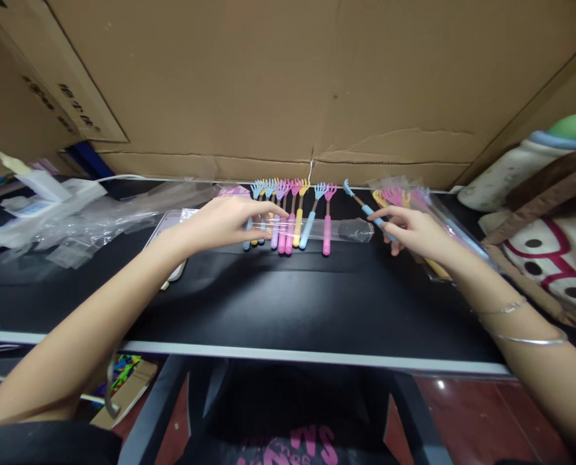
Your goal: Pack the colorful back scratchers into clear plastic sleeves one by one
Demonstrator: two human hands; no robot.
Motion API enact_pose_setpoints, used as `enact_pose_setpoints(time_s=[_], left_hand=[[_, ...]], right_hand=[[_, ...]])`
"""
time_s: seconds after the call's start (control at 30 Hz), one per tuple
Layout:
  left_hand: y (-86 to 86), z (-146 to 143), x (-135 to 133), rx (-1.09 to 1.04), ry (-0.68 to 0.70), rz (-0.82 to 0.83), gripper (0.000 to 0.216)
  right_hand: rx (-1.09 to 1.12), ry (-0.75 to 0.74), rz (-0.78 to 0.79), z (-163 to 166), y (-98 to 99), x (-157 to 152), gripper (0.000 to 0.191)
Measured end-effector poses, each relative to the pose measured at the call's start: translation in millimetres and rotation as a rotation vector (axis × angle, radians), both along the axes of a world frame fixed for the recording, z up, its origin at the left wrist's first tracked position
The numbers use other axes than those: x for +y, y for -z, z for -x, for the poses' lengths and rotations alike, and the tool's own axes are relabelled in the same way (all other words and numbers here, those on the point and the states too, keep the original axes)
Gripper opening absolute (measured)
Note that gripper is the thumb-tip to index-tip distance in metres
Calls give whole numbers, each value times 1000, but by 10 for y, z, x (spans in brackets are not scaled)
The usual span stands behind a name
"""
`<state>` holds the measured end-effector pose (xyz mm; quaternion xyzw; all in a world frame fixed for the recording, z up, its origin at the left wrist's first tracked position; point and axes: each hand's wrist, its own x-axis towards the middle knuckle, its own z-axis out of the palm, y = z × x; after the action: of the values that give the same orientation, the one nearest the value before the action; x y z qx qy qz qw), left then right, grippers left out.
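Pinched in my left hand (239,221) is one end of a long clear plastic sleeve (349,230), its free end stretching to the right. Behind and under the sleeve lies a row of small back scratchers (292,219) with claw-shaped heads and pink, yellow, purple and blue handles. My right hand (407,231) grips the handle of a blue back scratcher (369,212), whose claw points up and to the left. A gap separates this scratcher from the sleeve's end. Beside my right hand, more back scratchers (393,196) lie partly in clear plastic.
Clear plastic sleeves (118,216) are heaped on the left near a white power strip (70,200). A phone (164,226) lies under my left forearm. A cardboard wall (288,84) stands behind the black table (288,310). At the right are a bottle (515,161) and a bag (549,252).
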<state>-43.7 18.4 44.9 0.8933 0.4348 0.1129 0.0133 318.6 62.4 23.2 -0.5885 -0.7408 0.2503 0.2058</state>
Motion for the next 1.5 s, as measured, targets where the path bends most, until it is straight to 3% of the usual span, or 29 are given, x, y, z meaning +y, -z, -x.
enact_pose_setpoints(time_s=[0.2, 0.43, 0.8, 0.93, 1.17, 1.37, 1.5], left_hand=[[-27, 65, 40, -21, -37, -8, 45], [140, 144, 131, -84, -26, -2, 47], [233, 178, 39, -167, -12, 33, 50], [241, 170, 35, -187, -5, 58, 46], [269, 176, 38, -166, -14, 90, 41], [259, 171, 32, -140, -23, 64, 41], [250, 167, 25, -135, -26, 67, 40]], right_hand=[[505, 83, 149, 32, 9, 7, 20], [734, 146, 205, 54, 17, 1, 27], [792, -21, 256, 190, -31, -157, 35], [856, 11, 248, 212, -61, -181, 41], [839, 5, 146, 118, -104, -125, 4], [736, -34, 10, 37, -160, -108, 28], [727, -12, -8, 42, -182, -122, 10]])
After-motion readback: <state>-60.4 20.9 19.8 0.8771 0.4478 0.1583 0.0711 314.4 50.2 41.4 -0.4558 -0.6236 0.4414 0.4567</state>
